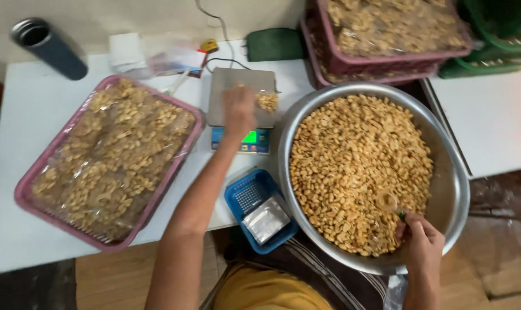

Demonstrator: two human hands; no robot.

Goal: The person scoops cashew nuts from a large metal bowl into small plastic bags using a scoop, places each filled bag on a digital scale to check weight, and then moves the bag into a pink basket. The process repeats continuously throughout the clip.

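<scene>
left grip [238, 109]: my left hand is out over the steel pan of the scale [241, 95], fingers curled together, knuckles up. Cannot tell whether it holds anything; a small heap of nuts [267, 101] lies on the pan just right of it.
scale: sits at the far middle of the worktop [19, 109], between tray and bowl, so both hands reach it. Green display faces me.
right grip [419, 241]: my right hand is at the near right rim of the big metal bowl [456, 189], closed on a small scoop [388, 202] whose cup is buried in the nuts.
bowl: heaped with roasted nuts [358, 166], overhanging the near edge of the worktop, close to my lap.
pink tray [25, 186]: left side of the worktop, full of bagged nuts under clear film.
blue basket [240, 192]: near edge, between my arms, with a stack of empty clear bags [266, 220] in it, within easy reach.
far right corner: more stacked pink trays [329, 54] of bagged nuts.
far left corner: dark flask [48, 49], lying tilted.
</scene>
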